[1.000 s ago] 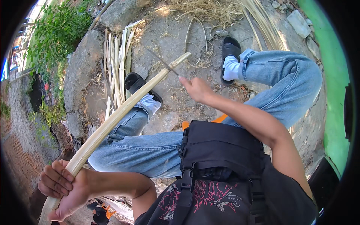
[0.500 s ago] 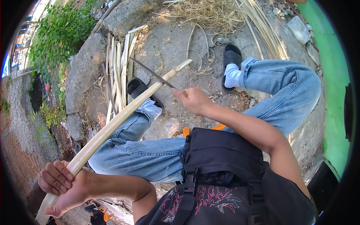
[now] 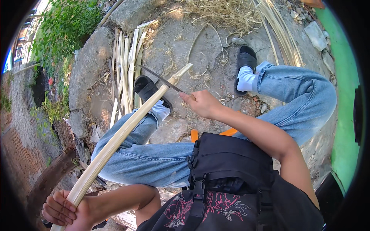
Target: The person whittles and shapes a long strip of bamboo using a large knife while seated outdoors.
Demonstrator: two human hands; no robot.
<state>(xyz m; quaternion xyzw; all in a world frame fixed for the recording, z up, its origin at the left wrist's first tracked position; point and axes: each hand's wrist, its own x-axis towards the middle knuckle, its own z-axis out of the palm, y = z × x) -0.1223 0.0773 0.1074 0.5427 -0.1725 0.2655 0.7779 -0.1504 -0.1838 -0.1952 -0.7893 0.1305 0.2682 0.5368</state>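
A long pale bamboo strip point(image 3: 123, 129) slants across my left leg, from the lower left up to a spot between my feet. My left hand point(image 3: 63, 211) is wrapped round its near end. Toward the far end, just short of a knot, a thin dark knife blade point(image 3: 156, 76) lies across the strip. My right hand point(image 3: 202, 104) is closed at the near end of this knife; the handle is hidden in my fingers.
Split bamboo strips point(image 3: 125, 73) lie beside my left sandal point(image 3: 148, 90). Curly shavings point(image 3: 227, 15) and a bundle of thin strips point(image 3: 283, 34) lie farther off. Rocks point(image 3: 92, 63) and a green bush point(image 3: 67, 29) are at left, a green wall point(image 3: 343, 96) at right.
My left hand has drawn the bamboo strip back toward the lower left, so the blade now crosses nearer its far tip. My right hand stays almost in place, still holding the knife.
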